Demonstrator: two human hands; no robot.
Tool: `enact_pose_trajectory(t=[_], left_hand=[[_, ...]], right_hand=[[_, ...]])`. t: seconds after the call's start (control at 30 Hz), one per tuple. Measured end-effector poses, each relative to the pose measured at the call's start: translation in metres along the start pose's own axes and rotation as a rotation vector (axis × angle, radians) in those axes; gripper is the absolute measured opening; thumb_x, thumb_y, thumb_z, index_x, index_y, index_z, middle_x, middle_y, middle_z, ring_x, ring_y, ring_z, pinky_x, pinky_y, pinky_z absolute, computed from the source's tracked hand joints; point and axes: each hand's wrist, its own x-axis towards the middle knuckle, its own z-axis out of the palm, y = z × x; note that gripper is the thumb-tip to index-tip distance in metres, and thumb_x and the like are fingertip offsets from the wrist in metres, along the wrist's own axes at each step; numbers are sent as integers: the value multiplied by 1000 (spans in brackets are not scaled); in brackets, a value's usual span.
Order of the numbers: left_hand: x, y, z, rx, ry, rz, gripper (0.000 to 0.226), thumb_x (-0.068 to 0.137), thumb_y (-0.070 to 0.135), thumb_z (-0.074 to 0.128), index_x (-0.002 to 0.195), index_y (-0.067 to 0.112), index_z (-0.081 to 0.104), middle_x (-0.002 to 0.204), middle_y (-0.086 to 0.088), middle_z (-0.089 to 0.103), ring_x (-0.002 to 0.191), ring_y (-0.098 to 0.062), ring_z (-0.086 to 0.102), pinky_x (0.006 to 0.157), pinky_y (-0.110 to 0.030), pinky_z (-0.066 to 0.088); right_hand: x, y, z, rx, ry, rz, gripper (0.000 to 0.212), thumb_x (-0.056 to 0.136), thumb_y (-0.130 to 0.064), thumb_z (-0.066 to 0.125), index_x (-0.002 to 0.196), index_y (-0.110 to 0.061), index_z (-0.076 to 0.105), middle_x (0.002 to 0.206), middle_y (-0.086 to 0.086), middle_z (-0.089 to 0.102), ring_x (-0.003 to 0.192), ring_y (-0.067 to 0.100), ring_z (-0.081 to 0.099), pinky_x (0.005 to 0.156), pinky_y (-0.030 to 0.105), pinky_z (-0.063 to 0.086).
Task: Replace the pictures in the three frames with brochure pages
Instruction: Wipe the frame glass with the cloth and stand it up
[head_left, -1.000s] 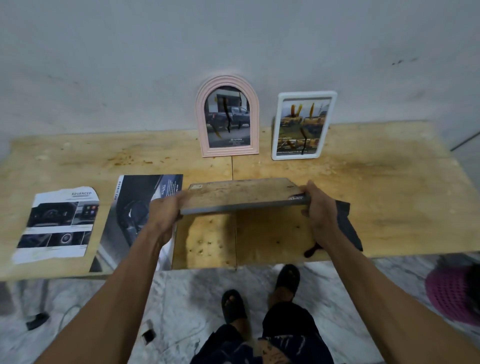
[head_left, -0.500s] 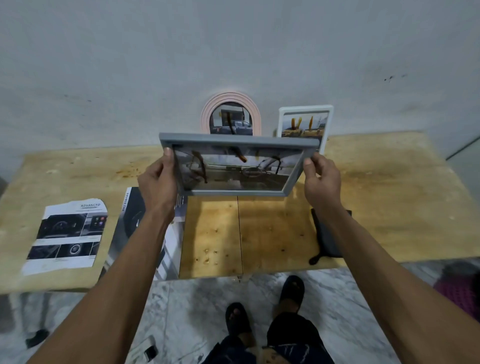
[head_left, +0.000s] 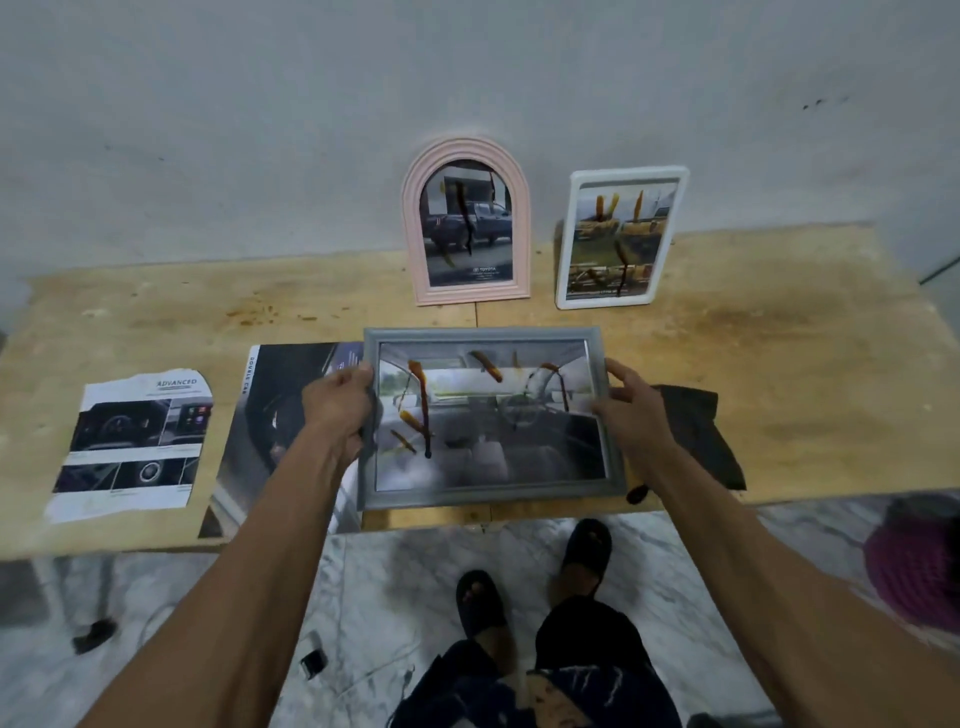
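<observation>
The grey frame (head_left: 491, 418) now lies low over the near edge of the bench (head_left: 779, 364), glass side up, showing a car-interior picture streaked with brown marks; half a second ago it was raised higher, covering the lower parts of the two frames behind it, and a second ago its wooden back faced up. The left hand (head_left: 337, 402) grips the grey frame's left edge, thumb on the front face and fingers curled beneath. The right hand (head_left: 631, 410) holds the right edge with thumb and fingers around the rim, the grip looser. Whether the grey frame rests on the bench or hangs just above it cannot be told.

Behind the grey frame, a pink arched frame (head_left: 466, 221) and a white frame (head_left: 621, 236) stand upright against the wall, both now in full view. Left of the grey frame lies an open brochure (head_left: 280, 415), partly under the left hand and the frame's left edge. Further left lies a torn brochure page (head_left: 135, 447). Right of the grey frame, a dark cloth (head_left: 698, 431) lies partly behind the right hand.
</observation>
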Motion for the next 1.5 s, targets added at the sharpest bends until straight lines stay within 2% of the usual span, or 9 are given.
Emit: enact_pose_trajectory(t=[0.13,0.27,0.4,0.5,0.67,0.8,1.0,1.27,1.5], left_hand=[[7,-34,1,135,-94,16,28,93,-8,46,76,11,58,53,-6,45,48,-19,39,43,-22,31],[7,-54,2,279,-249,-5,54,94,-14,47,117,32,62,79,-8,63,56,-20,55,44,-22,48],[11,-64,9,396,-273,37,47,91,-12,55,95,34,65,103,-20,72,82,-36,67,71,-40,60],[16,-67,15,448,-249,56,25,92,-3,59,106,17,67,105,-19,71,100,-40,67,89,-55,57],[15,-70,32,471,-189,59,23,97,3,56,118,6,63,103,-14,70,87,-24,64,85,-40,57],[20,-75,35,591,-214,76,36,98,15,59,132,4,53,120,-14,64,99,-26,58,84,-34,50],[22,-78,36,801,-195,158,11,92,3,55,93,12,49,100,-17,59,95,-40,59,82,-54,54],[21,-77,39,870,-205,186,31,99,5,53,129,8,52,143,-17,37,126,-39,46,104,-36,43],[24,-85,35,956,-193,263,42,97,8,55,138,7,45,142,-23,40,124,-45,48,105,-44,45]], right_hand=[[3,27,7,-39,6,85,66,89,1,55,147,-25,39,104,5,64,84,22,61,82,53,56],[10,41,14,-101,47,105,59,90,-2,53,145,-16,37,122,5,55,98,21,53,79,40,48],[19,47,18,-203,57,45,57,86,-5,54,141,-13,43,121,9,56,99,28,57,75,40,49],[25,50,20,-251,63,61,63,80,-11,55,142,-13,43,120,13,53,98,32,57,80,46,55],[35,56,22,-337,49,92,58,79,-12,55,136,-6,46,119,18,53,101,36,56,83,39,49],[40,55,21,-401,18,94,47,78,-12,56,124,-5,52,115,18,54,95,35,57,81,41,52],[40,58,24,-521,-14,78,48,83,-14,54,129,-4,47,126,20,48,111,43,48,93,50,46],[34,60,22,-521,0,-29,23,81,-6,54,101,-11,47,105,17,57,97,39,54,79,40,44],[31,59,23,-535,6,-27,35,82,-9,52,116,-2,51,111,20,59,101,42,55,81,46,47]])
